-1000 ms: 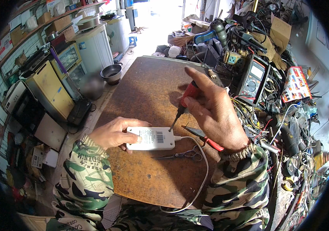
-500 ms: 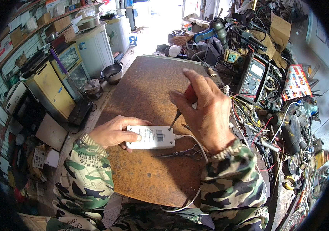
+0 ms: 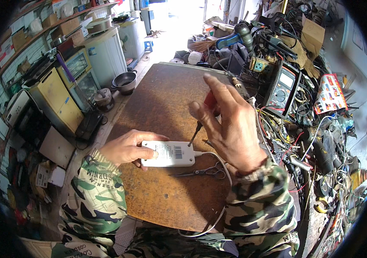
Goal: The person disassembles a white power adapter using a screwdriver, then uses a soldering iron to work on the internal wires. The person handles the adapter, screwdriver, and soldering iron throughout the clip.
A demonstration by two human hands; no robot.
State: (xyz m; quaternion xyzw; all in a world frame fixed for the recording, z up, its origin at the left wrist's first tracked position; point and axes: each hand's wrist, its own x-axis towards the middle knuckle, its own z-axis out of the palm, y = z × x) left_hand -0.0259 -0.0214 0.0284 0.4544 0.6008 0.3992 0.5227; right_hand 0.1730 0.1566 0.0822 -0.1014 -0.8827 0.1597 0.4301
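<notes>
1. While my left hand (image 3: 125, 148) sits just left of the centre of the frame, its thumb presses on the top face of a white box (image 3: 172, 150) and its fingers go behind the far edge, so that grip is clamped on the box.
2. My right hand (image 3: 238, 124), right of centre, is raised beside a screwdriver (image 3: 195, 132); its thumb and index finger are apart, with the red handle (image 3: 210, 102) showing between them. I cannot tell whether my other fingers close on it.
3. The screwdriver tilts, handle up and to the right, and its dark shaft comes down to the upper right corner of the box.
4. The box lies label side up near the centre of the frame, its barcode toward the right end.
5. From that end a white cable (image 3: 223, 161) bends right, then runs down to the bottom centre of the frame.
6. Scissors (image 3: 198, 172) lie on the brown table (image 3: 162, 202), just below the box. A dark pointed tip (image 3: 207, 141) shows right of the shaft, the rest hidden behind my right hand.
7. Camouflage sleeves (image 3: 99, 189) cover my forearms, lower left and lower right.
8. Toward the upper right, a multimeter (image 3: 283, 88) rests among tangled wires, with a cardboard box (image 3: 312, 38) above it.
9. At the upper left, a black pot (image 3: 124, 81) stands near a yellow cabinet (image 3: 56, 101).
</notes>
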